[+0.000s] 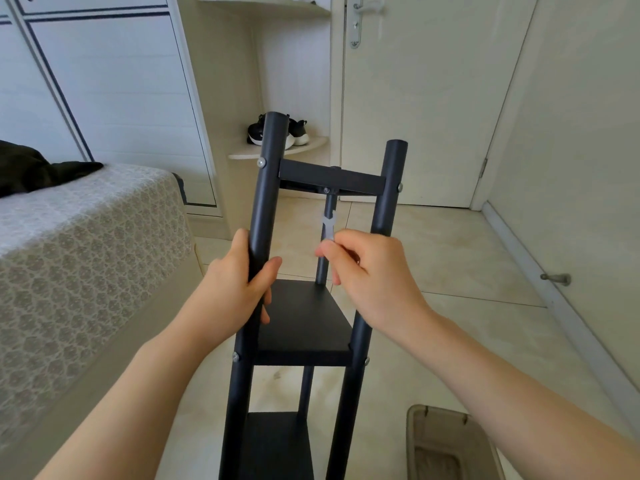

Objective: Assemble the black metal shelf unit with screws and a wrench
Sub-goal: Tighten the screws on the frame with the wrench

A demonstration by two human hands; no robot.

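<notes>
Black steel fills our view. Past the patterned bed cover (86, 237) on the left, our left hand (239, 289) wraps curled fingers and thumb round the left post (268, 188) of the shelf unit (304, 317), below a silver screw (261, 163). The unit rises from the tiled floor (450, 258) before us. Further right, our right hand (374, 271) pinches a small pale wrench (329, 226) between thumb and fingertips, in front of the rear post (330, 206).

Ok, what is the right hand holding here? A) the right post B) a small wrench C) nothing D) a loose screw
B: the right hand pinches a small pale wrench by its lower end; the left hand grips the front left post.
</notes>
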